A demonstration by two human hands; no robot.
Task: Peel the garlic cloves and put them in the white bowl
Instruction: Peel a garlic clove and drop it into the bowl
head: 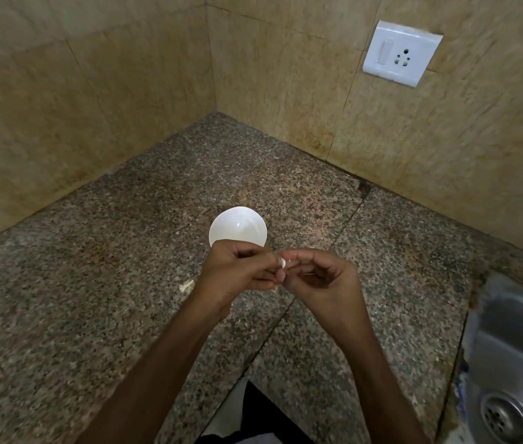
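Left grip (237,272): my fingers curled in, thumb and fingertips pinching a garlic clove (283,263).
Right grip (324,278): my fingers bent, tips closed on the same clove from the other side.
Garlic clove: small, white, held between both grips above the desk (93,315), on my side of the white bowl (237,225).
Peel scrap (187,286): on the desk, beside my left grip.

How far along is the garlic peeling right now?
Done: some peel lies on the counter, but what shows of the bowl looks empty. In hand: the left hand and right hand pinch one clove between them. Left: finish peeling it and drop it in the bowl.
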